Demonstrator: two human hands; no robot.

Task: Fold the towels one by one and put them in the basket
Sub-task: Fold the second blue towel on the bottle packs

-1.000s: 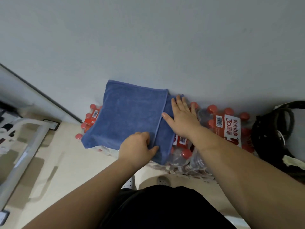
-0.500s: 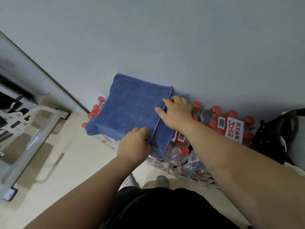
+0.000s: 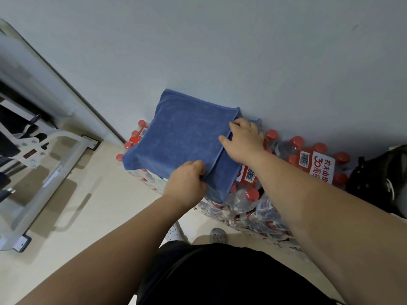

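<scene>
Since 1 s back: right hand (image 3: 244, 142) has gone from flat with straight fingers to fingers curled at the overlapping hem. Left hand (image 3: 187, 179) keeps its place.

Nearest: left hand, the closer of the two. Its fingers are curled round the near end of the upper layer's hem, clamped on cloth.

Beyond: rectangular blue terry-cloth towel (image 3: 185, 137), partly folded, flat on shrink-wrapped packs of red-capped water bottles (image 3: 308, 159) that serve as bench.

Farther: right hand at the far end of the same hem, fingers bent over it, thumb out on the top layer. It appears to hold the cloth.

Behind: plain grey wall (image 3: 220, 51), with the towel's far edge against it.

Key relation: the hem runs near-to-far between the two hands. The towel's broad part lies left of both, with a narrow strip on the right.

Judgement: the next fold carries this hem sideways, and both ends must travel together or it skews.

Basket not in view.
</scene>
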